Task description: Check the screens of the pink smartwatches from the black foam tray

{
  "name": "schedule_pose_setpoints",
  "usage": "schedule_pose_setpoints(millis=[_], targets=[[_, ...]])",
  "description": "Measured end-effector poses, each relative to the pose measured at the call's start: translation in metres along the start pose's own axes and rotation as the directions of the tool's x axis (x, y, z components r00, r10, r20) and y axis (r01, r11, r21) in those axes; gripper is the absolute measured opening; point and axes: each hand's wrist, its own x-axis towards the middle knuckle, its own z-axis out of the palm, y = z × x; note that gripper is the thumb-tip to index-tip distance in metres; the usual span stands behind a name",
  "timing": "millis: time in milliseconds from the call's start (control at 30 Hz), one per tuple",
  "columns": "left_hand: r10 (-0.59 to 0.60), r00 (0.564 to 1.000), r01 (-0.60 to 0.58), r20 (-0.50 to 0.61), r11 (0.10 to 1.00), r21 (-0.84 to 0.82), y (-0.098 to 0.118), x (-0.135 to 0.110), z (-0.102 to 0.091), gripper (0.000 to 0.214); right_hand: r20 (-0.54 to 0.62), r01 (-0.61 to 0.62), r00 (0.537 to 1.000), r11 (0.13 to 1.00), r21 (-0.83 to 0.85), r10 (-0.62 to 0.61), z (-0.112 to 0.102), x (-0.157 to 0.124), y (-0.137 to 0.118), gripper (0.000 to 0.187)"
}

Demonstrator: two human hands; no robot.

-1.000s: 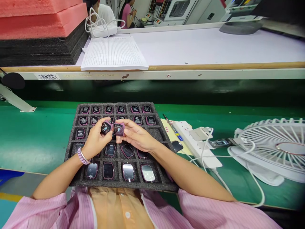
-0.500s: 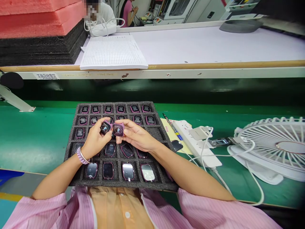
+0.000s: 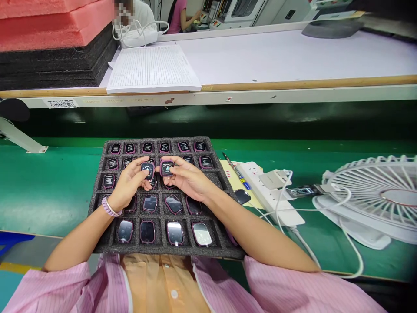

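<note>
A black foam tray (image 3: 97, 195) with square pockets lies on the green belt in front of me. Many pockets hold small purple-cased watch bodies, some face up with lit or dark screens. My left hand (image 3: 128, 184) pinches one purple watch body (image 3: 147, 169) with its screen lit. My right hand (image 3: 187, 179) pinches a second purple watch body (image 3: 167, 168) right beside it. Both are held just above the tray's third row, screens facing me. A beaded bracelet (image 3: 110, 208) sits on my left wrist.
To the right lie a white power strip (image 3: 270, 198) with cables, a pen (image 3: 236, 171) on yellow paper, a small dark device (image 3: 242, 198) and a white fan (image 3: 374, 198). A raised white shelf behind carries a printed sheet pad (image 3: 151, 69) and stacked pink and black foam (image 3: 48, 48). People sit far behind.
Both hands have shifted slightly away from me and lowered toward the tray, turning the two watch bodies so their lit screens face up more squarely.
</note>
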Motion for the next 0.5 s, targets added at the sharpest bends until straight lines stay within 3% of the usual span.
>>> schedule_pose_setpoints(millis=[167,500], targets=[[-0.019,1.0,0.019,0.007,0.999,-0.03,-0.0003,-0.0001,-0.0001,0.052,0.001,0.01,1.0,0.999,-0.033,-0.01,0.0011,-0.0015,0.0022,0.045],[-0.041,0.999,0.042,0.022,0.999,-0.019,-0.0028,0.0017,0.0007,0.046,0.052,0.07,0.997,0.986,-0.155,-0.062,0.0022,-0.0047,0.0046,0.045]])
